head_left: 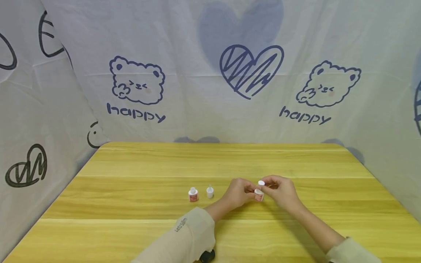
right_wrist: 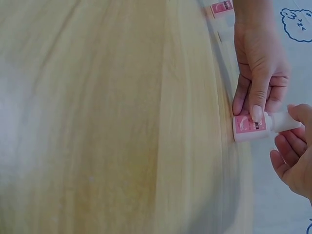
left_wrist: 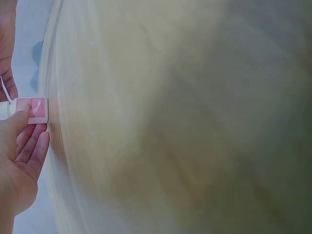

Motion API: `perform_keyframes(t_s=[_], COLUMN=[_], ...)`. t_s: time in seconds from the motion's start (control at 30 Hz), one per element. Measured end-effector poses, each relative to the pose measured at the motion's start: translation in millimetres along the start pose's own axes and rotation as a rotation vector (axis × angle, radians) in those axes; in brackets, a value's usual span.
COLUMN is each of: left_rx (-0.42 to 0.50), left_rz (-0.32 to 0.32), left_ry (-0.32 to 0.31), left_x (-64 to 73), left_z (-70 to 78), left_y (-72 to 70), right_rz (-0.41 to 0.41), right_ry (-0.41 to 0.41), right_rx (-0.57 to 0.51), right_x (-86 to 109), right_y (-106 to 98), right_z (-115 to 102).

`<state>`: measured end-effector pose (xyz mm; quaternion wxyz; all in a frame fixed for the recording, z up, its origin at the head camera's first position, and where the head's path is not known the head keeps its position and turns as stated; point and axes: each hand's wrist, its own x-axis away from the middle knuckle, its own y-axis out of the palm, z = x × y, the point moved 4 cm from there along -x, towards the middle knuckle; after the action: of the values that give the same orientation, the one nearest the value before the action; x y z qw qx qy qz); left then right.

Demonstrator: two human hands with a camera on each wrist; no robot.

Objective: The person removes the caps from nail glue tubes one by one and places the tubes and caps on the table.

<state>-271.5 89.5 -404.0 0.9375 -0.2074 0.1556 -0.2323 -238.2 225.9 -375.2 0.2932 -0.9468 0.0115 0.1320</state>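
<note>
My left hand pinches a small white bottle with a pink label, thumb across the label in the right wrist view. The bottle stands upright at the table surface. From the other side my right hand pinches the white cap at the bottle's top between thumb and fingers. A pale neck section shows between the cap and the labelled body in the right wrist view. Left of the hands stands a second white bottle with a red-pink label and a narrow top. Beside it sits a loose white cap, its thin stem pointing up.
The wood-grain table spreads around both hands. A printed white cloth hangs behind it and along the sides. Near the front edge, a black object shows partly beneath the left sleeve.
</note>
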Motion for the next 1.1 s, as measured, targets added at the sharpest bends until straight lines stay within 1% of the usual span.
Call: perform_keyframes(t_s=[0.3,0.4,0.5,0.77,1.0,1.1], left_rx=[-0.009,-0.004,-0.004,0.007,0.01,0.007], left_rz=[-0.004,-0.006,-0.007,-0.009,-0.005,-0.006], left_ry=[-0.008,-0.017,-0.022,-0.025,-0.013,0.007], left_x=[0.3,0.1,0.1,0.5,0.5,0.7], left_z=[0.4,-0.1,-0.5,-0.9,-1.7,-1.3], left_y=[-0.7,-0.5,-0.3,0.4,0.1,0.3], right_rz=[-0.035,-0.035,-0.04,-0.079,-0.058,-0.043], right_ry=[-0.018,-0.051,-0.066,-0.029,-0.043,-0.046], right_rx=[0.016,0.005,0.003,0.027,0.02,0.004], right_x=[-0.7,-0.3,0.0,-1.3,-1.1,-0.1], right_y=[-2.7,-3.4,-3.7,-3.9,-3.2,-3.1], right_z=[0.7,-0.6,-1.9,-2.3,-1.3,-0.8])
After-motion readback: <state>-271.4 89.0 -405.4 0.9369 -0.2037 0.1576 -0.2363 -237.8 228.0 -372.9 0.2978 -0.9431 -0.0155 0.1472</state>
